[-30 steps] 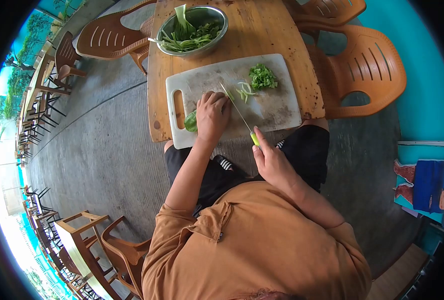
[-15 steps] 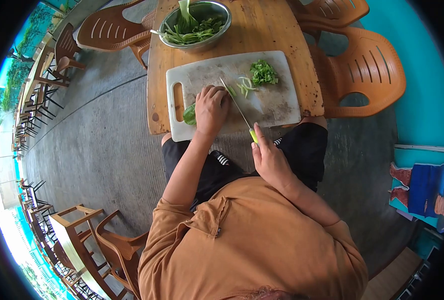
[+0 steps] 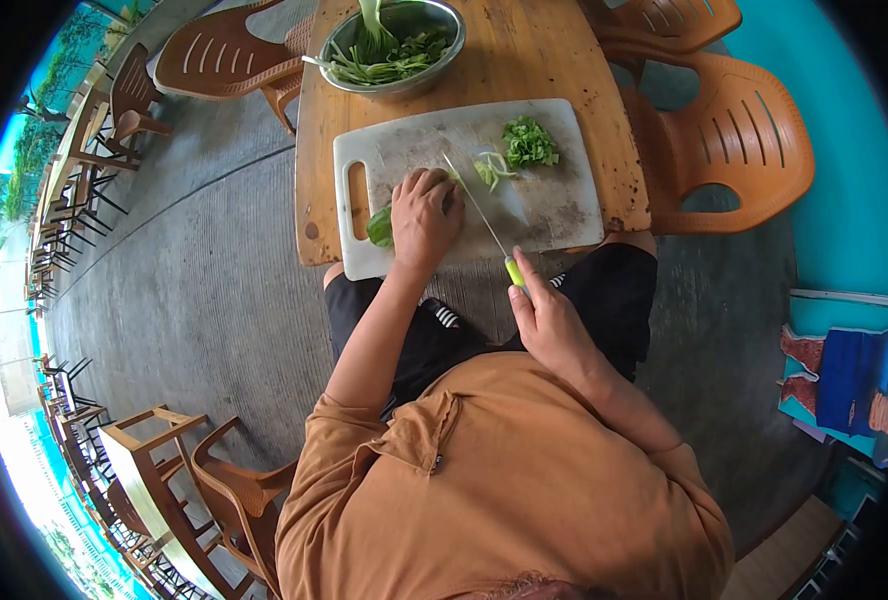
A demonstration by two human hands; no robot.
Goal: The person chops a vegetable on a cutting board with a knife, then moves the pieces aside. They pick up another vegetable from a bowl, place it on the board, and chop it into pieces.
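No writing can be read anywhere. Grey ribbed pavement (image 3: 214, 260) spreads under a wooden table (image 3: 524, 55), with orange plastic chairs (image 3: 734, 140) beside it. On the table lies a white cutting board (image 3: 554, 205); beyond the board stands a steel bowl (image 3: 389, 45) of greens. On the board, the left hand (image 3: 424, 218) presses curled fingers onto a leafy vegetable (image 3: 380, 226). The right hand (image 3: 549, 325) has its fingers wrapped around a green-handled knife (image 3: 484, 215), whose blade rests on the board beside chopped greens (image 3: 529, 142).

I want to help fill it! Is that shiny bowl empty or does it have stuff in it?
Not empty. The metal bowl holds a heap of leafy greens, stems and leaves showing above its rim.
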